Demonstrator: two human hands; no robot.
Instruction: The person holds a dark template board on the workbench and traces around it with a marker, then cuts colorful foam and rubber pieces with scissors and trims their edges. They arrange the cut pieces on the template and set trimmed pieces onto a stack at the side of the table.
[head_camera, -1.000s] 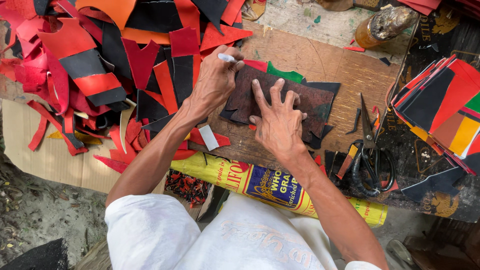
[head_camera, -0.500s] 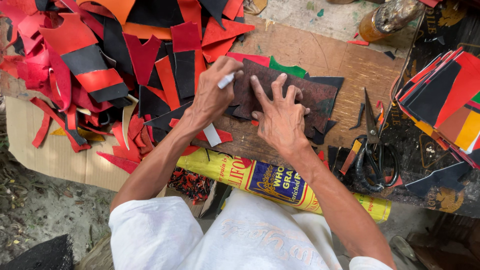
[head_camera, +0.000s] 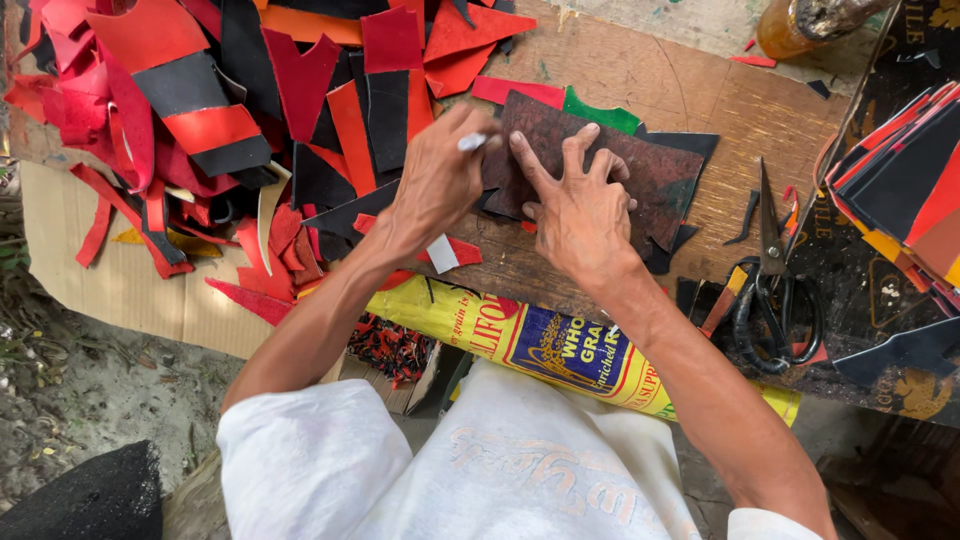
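Pressing flat with fingers spread, the right hand (head_camera: 580, 205) pins a dark brown leather piece (head_camera: 640, 170) to the wooden desk (head_camera: 745, 110). The left hand (head_camera: 440, 180) has its fingers clenched around a small white marker (head_camera: 472, 142), tip at the piece's left edge. Black scissors (head_camera: 770, 290) lie just to the right, red and black scraps (head_camera: 230, 110) heaped left.

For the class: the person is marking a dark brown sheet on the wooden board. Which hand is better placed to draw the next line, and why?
The left hand: it grips the white marker, tip at the dark brown sheet's edge. The right hand lies flat with fingers spread, pinning the sheet down.
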